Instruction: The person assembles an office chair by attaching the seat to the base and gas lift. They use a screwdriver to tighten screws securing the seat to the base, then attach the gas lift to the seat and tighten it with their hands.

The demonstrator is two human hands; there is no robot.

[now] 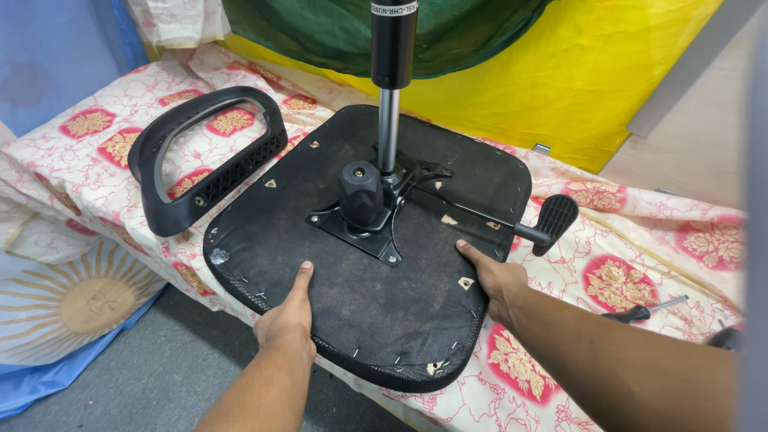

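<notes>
At the far left, off the bed's edge, a sun-patterned cloth hangs toward the floor. On the bed's left part, on the flowered sheet, lies a black armrest, just beside the seat's left edge.

The seat lies upside down in the middle of the bed, its near edge hanging over the bed's near edge. My left hand grips that near edge on the left: thumb stretched flat on the black underside, the other fingers curled under the rim where I cannot see them. In the seat's centre sits the metal plate with a black knob, and the gas cylinder stands upright from it.

My right hand clamps the seat's right near edge the same way, thumb pressed on top, fingers hidden below. Past it a lever sticks out over the seat's right edge. Farther right, on the sheet near the bed's right end, lies a screwdriver.
</notes>
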